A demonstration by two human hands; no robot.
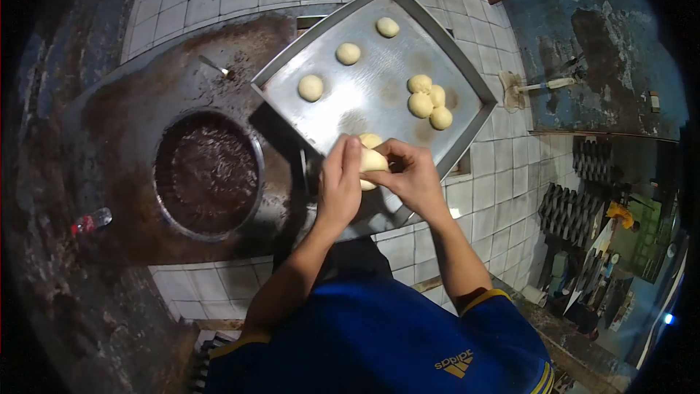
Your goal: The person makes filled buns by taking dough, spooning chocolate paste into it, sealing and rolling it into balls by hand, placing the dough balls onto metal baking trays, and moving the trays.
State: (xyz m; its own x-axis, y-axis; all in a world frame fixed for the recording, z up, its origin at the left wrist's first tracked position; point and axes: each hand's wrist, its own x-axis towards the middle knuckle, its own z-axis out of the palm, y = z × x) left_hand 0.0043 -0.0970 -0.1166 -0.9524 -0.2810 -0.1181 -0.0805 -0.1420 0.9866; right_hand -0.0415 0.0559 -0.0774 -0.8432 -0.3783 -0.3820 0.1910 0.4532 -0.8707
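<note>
A piece of pale dough [374, 161] is held between my two hands, over the near corner of a metal baking tray [332, 121]. My left hand [340, 181] grips its left side, fingers pointing up. With bent fingers and thumb, my right hand [410, 175] pinches its right side. More pale dough [370, 139] shows just beyond my fingers, and some shows below them; my hands partly hide both. Three separate dough balls [310, 88] sit along the tray's left side. Toward the right, several dough balls [421, 104] touch in a cluster.
Left of the tray stands a wide round pan [259, 168] of dark brown, glossy contents. A spoon-like utensil [214, 66] lies beyond it on the stained counter [117, 139]. A clear bottle with a red label [92, 221] is at far left. White tiles [503, 175] surround the counter.
</note>
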